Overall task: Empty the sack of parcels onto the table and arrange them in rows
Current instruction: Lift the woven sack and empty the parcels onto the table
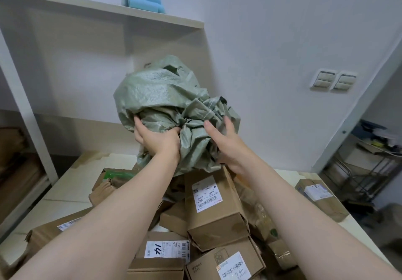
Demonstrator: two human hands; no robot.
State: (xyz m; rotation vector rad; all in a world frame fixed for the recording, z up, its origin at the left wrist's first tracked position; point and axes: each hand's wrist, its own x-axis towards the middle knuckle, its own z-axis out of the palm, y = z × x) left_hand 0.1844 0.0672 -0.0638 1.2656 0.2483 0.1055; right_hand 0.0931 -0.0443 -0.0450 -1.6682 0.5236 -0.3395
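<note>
A crumpled green woven sack is held up above the table. My left hand grips a bunched fold of the sack from below. My right hand holds the sack's right side, its fingers dug into the fabric. Under the sack lies a loose pile of brown cardboard parcels with white labels: a tall box marked 023, a box marked 14 and a box marked 041. Another parcel lies apart at the table's right edge.
The white table carries the pile; a bare stretch shows at its left. White shelving stands behind and to the left, with blue items on top. Wall switches and a doorway to a cluttered room are at right.
</note>
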